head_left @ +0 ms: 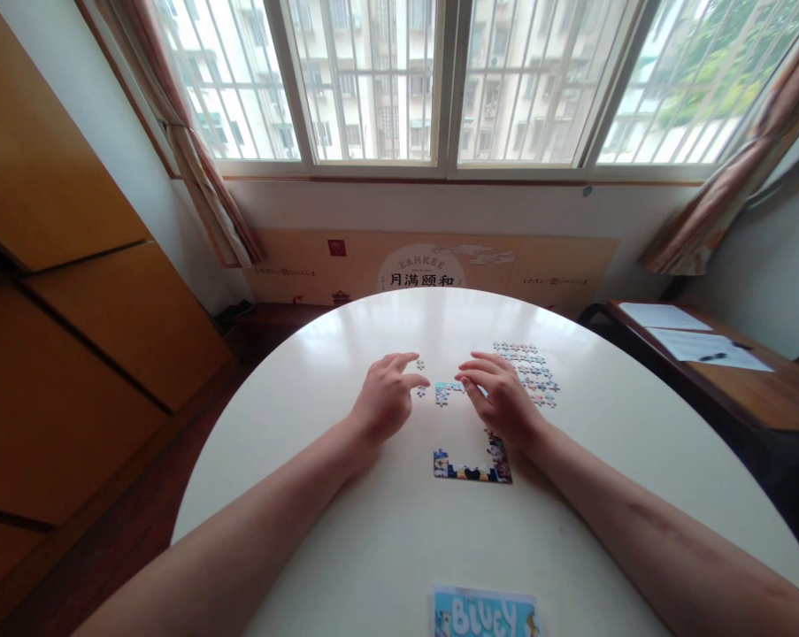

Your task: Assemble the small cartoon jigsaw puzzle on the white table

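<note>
My left hand (384, 395) hovers over or rests on the table, thumb and index finger apart with nothing between them. Beside its fingertips lie two loose jigsaw pieces, an upper piece (420, 364) and a lower piece (421, 392). My right hand (502, 394) reaches over the light-blue top strip of puzzle border (442, 395), fingers stretched out and hiding part of it. Below is a darker joined section of border (472, 474), its right side running up under my right wrist. Whether the two sections connect there is hidden.
Rows of loose puzzle pieces (538, 372) lie just right of my right hand. A blue "Bluey" picture card or box (485, 612) is at the near side of the round white table (293, 425). Papers (704, 348) and pens lie on a wooden desk at right.
</note>
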Motion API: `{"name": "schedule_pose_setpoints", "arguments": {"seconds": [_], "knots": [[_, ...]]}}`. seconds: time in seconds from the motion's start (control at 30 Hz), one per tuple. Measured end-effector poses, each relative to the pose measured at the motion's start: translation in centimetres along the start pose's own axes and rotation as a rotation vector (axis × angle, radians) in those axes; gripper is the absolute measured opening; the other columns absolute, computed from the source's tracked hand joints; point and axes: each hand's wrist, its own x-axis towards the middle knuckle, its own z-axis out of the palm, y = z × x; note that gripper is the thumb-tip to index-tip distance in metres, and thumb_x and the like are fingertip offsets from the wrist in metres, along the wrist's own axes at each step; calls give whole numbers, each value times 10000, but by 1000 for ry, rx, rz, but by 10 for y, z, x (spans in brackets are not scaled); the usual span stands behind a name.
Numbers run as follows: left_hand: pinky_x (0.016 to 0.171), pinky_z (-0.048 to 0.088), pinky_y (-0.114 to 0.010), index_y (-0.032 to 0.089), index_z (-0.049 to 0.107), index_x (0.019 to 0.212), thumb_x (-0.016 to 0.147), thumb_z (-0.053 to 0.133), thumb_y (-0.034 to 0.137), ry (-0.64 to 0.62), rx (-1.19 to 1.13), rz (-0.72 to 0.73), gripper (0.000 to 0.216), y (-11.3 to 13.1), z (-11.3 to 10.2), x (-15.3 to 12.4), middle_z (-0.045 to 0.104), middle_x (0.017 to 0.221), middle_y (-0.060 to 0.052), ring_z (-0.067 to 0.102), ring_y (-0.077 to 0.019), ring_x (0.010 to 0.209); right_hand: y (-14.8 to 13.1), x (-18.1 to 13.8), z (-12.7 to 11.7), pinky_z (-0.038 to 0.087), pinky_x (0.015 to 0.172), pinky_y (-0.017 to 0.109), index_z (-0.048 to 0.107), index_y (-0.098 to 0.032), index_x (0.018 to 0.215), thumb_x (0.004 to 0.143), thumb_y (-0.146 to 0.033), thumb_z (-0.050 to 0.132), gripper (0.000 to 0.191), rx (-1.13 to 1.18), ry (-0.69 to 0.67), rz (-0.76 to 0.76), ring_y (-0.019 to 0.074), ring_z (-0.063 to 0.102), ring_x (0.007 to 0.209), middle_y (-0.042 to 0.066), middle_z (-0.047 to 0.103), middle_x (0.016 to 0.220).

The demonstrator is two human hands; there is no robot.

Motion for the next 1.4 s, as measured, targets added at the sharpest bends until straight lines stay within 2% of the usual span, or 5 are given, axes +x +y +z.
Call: {"name": "schedule_pose_setpoints", "arguments": {"seconds": [0.37, 0.53, 0.77, 1.03, 1.4], "knots": [[835, 518, -373, 189, 687, 704, 707, 412, -3, 138, -86, -255, 336, -52, -8, 8, 701, 832, -67, 624, -232, 849, -2, 0, -11, 362, 1124, 557, 747, -228, 914, 976, -217, 516, 239, 31, 62, 41, 303, 595, 1233, 59, 770, 1047], [765, 502, -338, 198, 663, 671, 721, 414, 17, 161, -91, -329, 312, -59, -5, 9, 672, 767, -49, 608, -205, 761, -2, 0, -8, 306, 1145, 599, 740, -232, 923, 971, -202, 511, 236, 23, 4, 55, 314, 584, 1250, 52, 772, 1049], [853, 511, -378, 201, 712, 708, 739, 433, 3, 135, -62, -208, 344, -49, -10, 7, 709, 843, -57, 612, -231, 860, 0, 0, -5, 274, 1158, 634, 741, -241, 922, 974, -219, 510, 238, 41, -27, 41, 316, 590, 1258, 54, 775, 1042], [939, 487, -404, 231, 780, 1003, 890, 544, 113, -71, -72, 106, 287, -27, -5, 5, 741, 1097, -56, 618, -237, 1011, -3, 0, -7, 279, 1160, 626, 744, -236, 916, 971, -225, 511, 240, 50, 10, 41, 310, 595, 1247, 54, 777, 1022], [981, 441, -411, 201, 770, 1037, 977, 524, 269, -108, -105, 99, 262, -25, -2, 10, 739, 1123, -82, 611, -243, 1049, -2, 0, -12, 238, 1193, 612, 753, -231, 918, 979, -240, 515, 246, 62, -7, 52, 297, 586, 1258, 52, 777, 1025]]}}
